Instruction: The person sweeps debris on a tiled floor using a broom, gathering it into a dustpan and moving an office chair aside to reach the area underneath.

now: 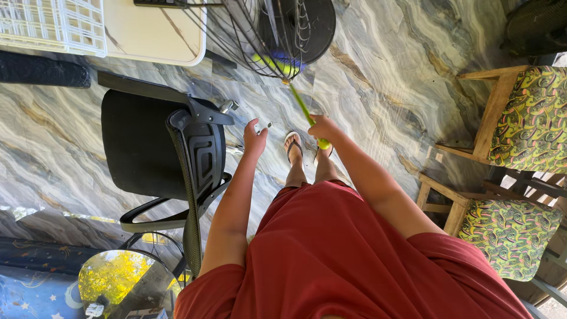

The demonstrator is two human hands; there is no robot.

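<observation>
Home: marble floor [378,59] (cushioned wooden chairs [520,118])

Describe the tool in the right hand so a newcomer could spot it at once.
Start at the wire fan guard at top centre. Just below it, the right hand grips a thin screwdriver that slants up to the guard's lower edge. Its bright yellow-green handle is the only such colour against the grey marble floor.

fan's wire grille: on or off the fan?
Cannot tell. The round wire fan grille overlaps the black fan base; the right hand holds a green-handled screwdriver with its tip at the rim.
</observation>
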